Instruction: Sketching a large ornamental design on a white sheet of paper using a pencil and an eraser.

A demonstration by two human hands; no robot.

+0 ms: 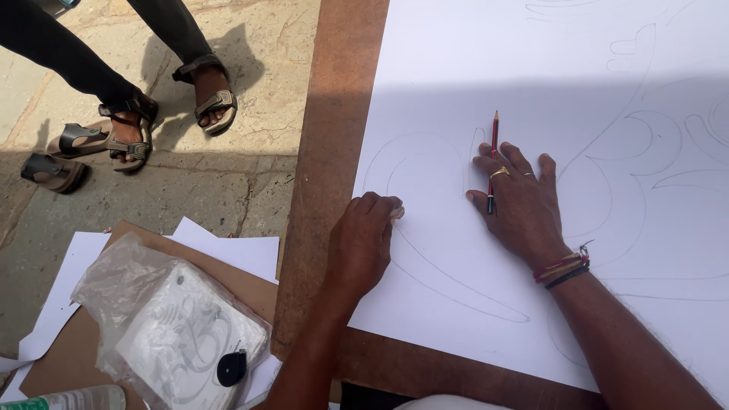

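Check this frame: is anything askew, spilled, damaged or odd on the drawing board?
Nothing stands out. The white sheet lies flat, the left hand pinches a small eraser on it, and the right hand presses flat with a pencil between its fingers.

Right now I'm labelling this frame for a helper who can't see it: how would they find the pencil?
Start at the big white paper sheet with faint curved lines on the brown board. Near its middle the right hand lies flat. The pencil is tucked between its fingers, tip pointing away: thin, red and black, the only straight dark stick on the sheet, unlike the small pale eraser in the left hand.
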